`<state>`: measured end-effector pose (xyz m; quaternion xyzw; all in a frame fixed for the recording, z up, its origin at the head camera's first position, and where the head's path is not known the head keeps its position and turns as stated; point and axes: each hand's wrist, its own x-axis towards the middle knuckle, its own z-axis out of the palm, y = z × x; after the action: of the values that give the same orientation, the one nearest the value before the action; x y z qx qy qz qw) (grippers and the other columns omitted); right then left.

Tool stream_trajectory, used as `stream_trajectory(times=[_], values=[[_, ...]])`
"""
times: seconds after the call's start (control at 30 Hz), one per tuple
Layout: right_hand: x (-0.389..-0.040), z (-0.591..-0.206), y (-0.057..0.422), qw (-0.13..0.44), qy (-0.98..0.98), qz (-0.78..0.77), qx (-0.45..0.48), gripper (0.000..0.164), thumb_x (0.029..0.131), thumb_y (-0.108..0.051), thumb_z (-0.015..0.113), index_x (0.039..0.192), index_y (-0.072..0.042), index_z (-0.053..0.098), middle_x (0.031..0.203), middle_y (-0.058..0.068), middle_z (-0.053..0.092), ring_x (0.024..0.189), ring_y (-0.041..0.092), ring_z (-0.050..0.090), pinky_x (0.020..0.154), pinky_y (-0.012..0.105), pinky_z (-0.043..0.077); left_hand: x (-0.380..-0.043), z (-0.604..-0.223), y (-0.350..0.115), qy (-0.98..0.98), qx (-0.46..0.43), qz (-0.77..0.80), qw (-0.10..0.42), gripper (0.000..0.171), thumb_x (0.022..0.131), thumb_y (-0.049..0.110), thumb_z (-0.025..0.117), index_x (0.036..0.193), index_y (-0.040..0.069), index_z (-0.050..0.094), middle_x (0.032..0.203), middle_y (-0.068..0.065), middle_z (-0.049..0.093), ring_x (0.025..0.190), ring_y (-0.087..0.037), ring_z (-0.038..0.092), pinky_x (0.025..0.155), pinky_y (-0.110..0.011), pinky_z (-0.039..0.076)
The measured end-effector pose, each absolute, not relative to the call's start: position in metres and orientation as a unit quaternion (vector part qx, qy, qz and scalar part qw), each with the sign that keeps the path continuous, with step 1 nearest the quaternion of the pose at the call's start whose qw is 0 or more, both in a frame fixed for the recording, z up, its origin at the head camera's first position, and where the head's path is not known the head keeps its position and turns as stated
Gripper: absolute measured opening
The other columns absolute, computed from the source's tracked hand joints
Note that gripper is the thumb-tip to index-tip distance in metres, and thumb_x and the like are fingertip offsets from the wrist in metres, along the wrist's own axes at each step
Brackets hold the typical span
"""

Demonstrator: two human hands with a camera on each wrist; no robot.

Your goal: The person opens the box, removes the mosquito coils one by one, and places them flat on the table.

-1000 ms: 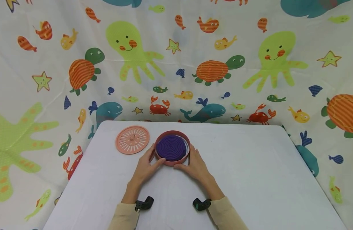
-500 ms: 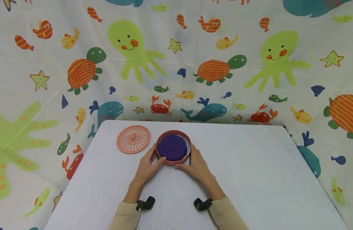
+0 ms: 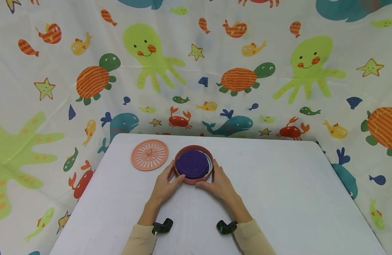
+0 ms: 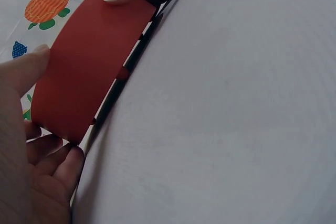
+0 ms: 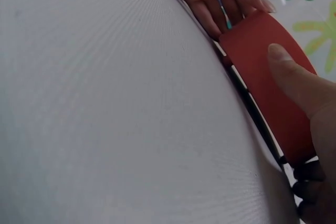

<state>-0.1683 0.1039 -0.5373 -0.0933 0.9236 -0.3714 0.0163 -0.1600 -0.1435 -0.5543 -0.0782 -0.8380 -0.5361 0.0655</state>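
Note:
A round, reddish mosquito coil holder (image 3: 191,182) stands on the white table in the head view, with a purple mosquito coil (image 3: 192,164) lying inside it. My left hand (image 3: 164,186) holds the left side of the holder, thumb at the front near the rim. On the opposite side my right hand (image 3: 220,184) grips it too, thumb against the front wall. Both wrist views show the smooth red wall of the holder (image 4: 94,61) between thumb and fingers. Small feet (image 4: 123,73) under its base touch or nearly touch the table. Some fingertips are hidden behind the holder.
A pink slotted lid (image 3: 149,152) with a small knob lies flat on the table (image 3: 279,191), just left of the holder. Behind the far table edge hangs a curtain (image 3: 196,124) printed with sea animals. A black wrist camera (image 3: 162,226) sits on each forearm.

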Motion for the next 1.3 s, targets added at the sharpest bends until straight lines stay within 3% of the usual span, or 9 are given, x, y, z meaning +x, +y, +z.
stream_trajectory(times=[0.6, 1.3], values=[[-0.167, -0.531, 0.103, 0.029, 0.924, -0.374, -0.071, 0.121, 0.077, -0.076, 0.066, 0.162, -0.008, 0.013, 0.166, 0.014, 0.023, 0.152, 0.033, 0.029, 0.124, 0.054, 0.033, -0.159, -0.551, -0.144, -0.835, -0.077, -0.541, 0.063, 0.084, 0.089, 0.036, 0.076, 0.155, 0.004, 0.034, 0.16, -0.014, 0.038, 0.144, -0.025, 0.043, 0.114, -0.028, 0.042], [-0.169, -0.514, 0.1, -0.002, 0.92, -0.384, -0.076, 0.12, 0.078, -0.076, 0.066, 0.161, -0.006, 0.014, 0.166, 0.014, 0.024, 0.152, 0.033, 0.03, 0.123, 0.055, 0.033, -0.162, -0.551, -0.146, -0.835, -0.079, -0.541, 0.06, 0.084, 0.09, 0.036, 0.075, 0.155, 0.003, 0.034, 0.159, -0.015, 0.039, 0.143, -0.026, 0.045, 0.113, -0.028, 0.043]])
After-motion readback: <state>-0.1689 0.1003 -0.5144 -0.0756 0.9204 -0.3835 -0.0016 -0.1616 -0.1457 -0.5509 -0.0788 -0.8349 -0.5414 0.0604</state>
